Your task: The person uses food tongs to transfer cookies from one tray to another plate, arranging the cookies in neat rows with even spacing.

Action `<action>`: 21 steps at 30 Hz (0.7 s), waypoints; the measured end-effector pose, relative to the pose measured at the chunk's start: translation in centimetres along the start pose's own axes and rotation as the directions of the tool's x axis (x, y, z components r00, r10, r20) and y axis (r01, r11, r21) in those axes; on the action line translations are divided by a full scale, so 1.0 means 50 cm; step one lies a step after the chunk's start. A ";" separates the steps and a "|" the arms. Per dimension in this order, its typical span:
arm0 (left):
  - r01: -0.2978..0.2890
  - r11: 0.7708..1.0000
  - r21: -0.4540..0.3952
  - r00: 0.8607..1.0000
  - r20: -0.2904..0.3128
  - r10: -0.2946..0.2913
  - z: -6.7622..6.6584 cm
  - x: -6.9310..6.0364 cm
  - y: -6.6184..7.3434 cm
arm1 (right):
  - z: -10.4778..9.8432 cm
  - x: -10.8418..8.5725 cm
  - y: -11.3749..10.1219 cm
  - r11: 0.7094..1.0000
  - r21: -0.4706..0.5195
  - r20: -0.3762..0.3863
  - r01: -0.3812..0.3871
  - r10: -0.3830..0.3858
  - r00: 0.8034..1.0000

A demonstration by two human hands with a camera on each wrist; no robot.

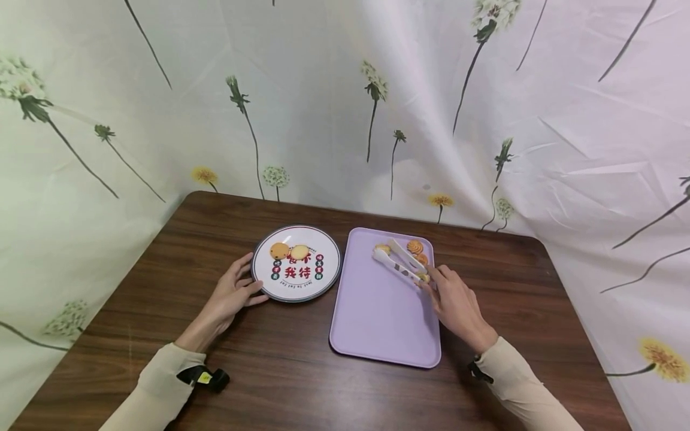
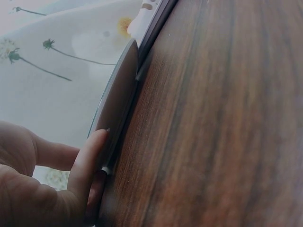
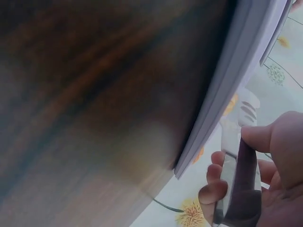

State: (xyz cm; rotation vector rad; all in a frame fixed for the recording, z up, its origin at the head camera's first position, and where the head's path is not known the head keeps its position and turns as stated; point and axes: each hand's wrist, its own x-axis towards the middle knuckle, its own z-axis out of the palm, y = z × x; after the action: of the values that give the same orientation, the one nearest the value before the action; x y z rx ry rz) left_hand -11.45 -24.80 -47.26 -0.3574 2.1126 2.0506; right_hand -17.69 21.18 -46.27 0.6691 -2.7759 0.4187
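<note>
My left hand (image 1: 232, 296) holds the rim of a round white plate (image 1: 304, 290) with red characters and a dark edge. Two cookies (image 1: 279, 251) lie on the plate's far left part. In the left wrist view, fingers (image 2: 87, 161) touch the plate's side (image 2: 118, 99) close to the tabletop. My right hand (image 1: 455, 302) grips white food tongs (image 1: 396, 265) with brown spots, over the far half of a purple tray (image 1: 385, 323). Their arms are spread, and a pale cookie (image 1: 383, 247) sits at the tips; whether it is pinched, I cannot tell. Swirled cookies (image 1: 415, 246) lie beside the tongs.
Plate and tray stand side by side on a dark wooden table (image 1: 291, 371). Behind the table hangs a pale cloth (image 1: 323, 120) printed with dandelions. Straps with dark devices (image 1: 205, 377) circle both wrists.
</note>
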 end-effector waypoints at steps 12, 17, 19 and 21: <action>-0.001 1.000 -0.006 1.000 0.012 0.001 0.003 -0.006 -0.003 | 0.007 0.019 0.003 0.999 -0.005 0.003 0.034 -0.034 0.999; -0.006 1.000 -0.002 1.000 0.006 0.006 0.002 -0.004 -0.001 | 0.005 0.022 0.002 0.999 -0.015 -0.007 0.047 -0.047 0.999; -0.008 1.000 0.004 1.000 0.003 0.008 0.001 -0.003 0.000 | 0.005 0.022 0.001 0.999 -0.013 -0.007 0.045 -0.045 0.999; -0.009 1.000 0.009 1.000 0.002 0.009 0.000 -0.002 0.002 | 0.005 0.023 0.000 0.999 -0.009 -0.007 0.042 -0.042 0.999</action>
State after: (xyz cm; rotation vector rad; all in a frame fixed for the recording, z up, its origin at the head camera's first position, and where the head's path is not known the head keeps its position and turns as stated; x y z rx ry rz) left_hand -11.40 -24.81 -47.13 -0.3452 2.1261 2.0448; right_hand -18.72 20.64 -46.18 0.7213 -2.7499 0.3997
